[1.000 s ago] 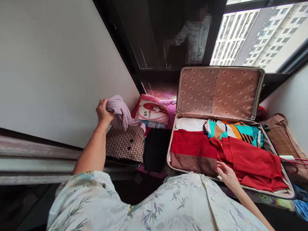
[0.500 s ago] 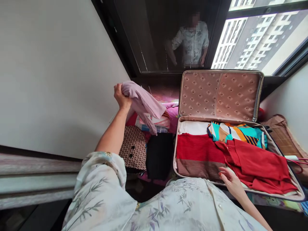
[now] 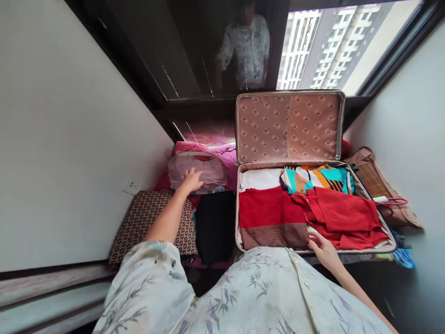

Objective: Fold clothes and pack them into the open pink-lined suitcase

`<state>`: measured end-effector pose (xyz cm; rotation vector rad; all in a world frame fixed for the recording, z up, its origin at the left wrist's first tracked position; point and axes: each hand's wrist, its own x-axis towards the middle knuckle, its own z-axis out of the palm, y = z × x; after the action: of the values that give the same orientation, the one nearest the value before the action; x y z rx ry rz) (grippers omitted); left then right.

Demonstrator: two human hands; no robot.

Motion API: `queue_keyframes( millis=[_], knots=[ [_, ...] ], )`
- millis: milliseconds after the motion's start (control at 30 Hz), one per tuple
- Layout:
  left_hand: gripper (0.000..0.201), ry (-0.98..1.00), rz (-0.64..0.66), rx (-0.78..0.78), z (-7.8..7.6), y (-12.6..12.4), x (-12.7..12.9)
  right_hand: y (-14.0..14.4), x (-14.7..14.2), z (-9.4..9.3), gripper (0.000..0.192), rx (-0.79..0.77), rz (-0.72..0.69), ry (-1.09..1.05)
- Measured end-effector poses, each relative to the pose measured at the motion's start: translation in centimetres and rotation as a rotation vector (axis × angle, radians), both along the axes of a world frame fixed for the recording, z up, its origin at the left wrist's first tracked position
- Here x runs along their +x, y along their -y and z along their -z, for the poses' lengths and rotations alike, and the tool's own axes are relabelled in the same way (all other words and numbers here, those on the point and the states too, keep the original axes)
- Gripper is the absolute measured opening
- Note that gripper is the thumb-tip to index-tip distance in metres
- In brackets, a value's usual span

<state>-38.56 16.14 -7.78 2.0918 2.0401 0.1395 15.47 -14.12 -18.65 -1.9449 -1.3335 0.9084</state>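
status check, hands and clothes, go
Left hand flat on the lilac garment, laid on the pile beside the suitcase. Right hand rests on the case's front edge by the red top. Nothing blocking.

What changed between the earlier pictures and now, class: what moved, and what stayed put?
The left hand came down from its raised position and laid the lilac garment on the pile beside the suitcase, its fingers now open on it. The right hand stayed at the suitcase's front edge, and the packed clothes are unchanged.
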Motion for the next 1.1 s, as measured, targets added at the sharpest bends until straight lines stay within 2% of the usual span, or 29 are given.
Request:
queue_keyframes(
  millis=[67, 100, 200, 267, 333, 367, 433, 533, 600, 733, 800, 900, 1033, 1100],
  knots=[
    [0.042, 0.186, 0.141, 0.085, 2.4, 2.7, 5.9, -1.0, 0.5, -0.3, 0.045, -0.033, -0.009, -0.062],
    [0.042, 0.287, 0.212, 0.077, 3.4, 4.3, 9.1, -1.6, 0.7, -0.4, 0.046, -0.042, -0.009, -0.095],
    [0.055, 0.471, 0.357, -0.088, 6.0, 9.3, 18.2, -3.4, 1.3, -0.5, 0.046, -0.022, 0.001, -0.113],
    [0.077, 0.431, 0.235, -0.158, 7.3, 11.9, 22.7, -4.4, 1.6, -0.4, 0.045, 0.002, -0.011, -0.112],
    [0.094, 0.36, 0.054, -0.176, 8.4, 13.6, 25.4, -5.2, 2.1, -0.1, 0.043, 0.033, -0.02, -0.111],
    [0.097, 0.334, -0.021, -0.162, 8.8, 14.2, 26.0, -5.5, 2.6, 0.0, 0.042, 0.051, -0.018, -0.107],
    [0.092, 0.314, -0.087, -0.101, 9.3, 15.2, 26.3, -5.9, 4.0, 0.4, 0.041, 0.088, -0.002, -0.082],
    [0.075, 0.321, -0.061, -0.025, 9.7, 16.7, 25.9, -6.3, 7.7, 0.8, 0.04, 0.157, 0.036, 0.042],
    [0.063, 0.324, -0.043, -0.035, 9.9, 17.7, 26.0, -6.5, 11.1, 1.0, 0.042, 0.207, 0.083, 0.212],
    [0.047, 0.343, -0.005, -0.047, 10.1, 19.1, 28.4, -7.3, 18.5, 1.0, 0.054, 0.169, 0.181, 0.57],
    [0.041, 0.37, 0.044, -0.043, 10.2, 19.5, 30.0, -8.1, 21.7, 0.7, 0.062, 0.103, 0.114, 0.67],
    [0.036, 0.391, 0.127, -0.058, 10.1, 19.8, 32.2, -10.0, 25.1, 0.1, 0.07, -0.01, -0.129, 0.76],
    [0.032, 0.401, 0.218, -0.063, 9.9, 20.2, 34.2, -12.7, 26.9, -0.9, 0.075, -0.173, -0.375, 0.813],
    [0.032, 0.405, 0.252, -0.045, 9.6, 20.4, 34.9, -13.5, 27.0, -1.4, 0.066, -0.22, -0.449, 0.84]
  ],
)
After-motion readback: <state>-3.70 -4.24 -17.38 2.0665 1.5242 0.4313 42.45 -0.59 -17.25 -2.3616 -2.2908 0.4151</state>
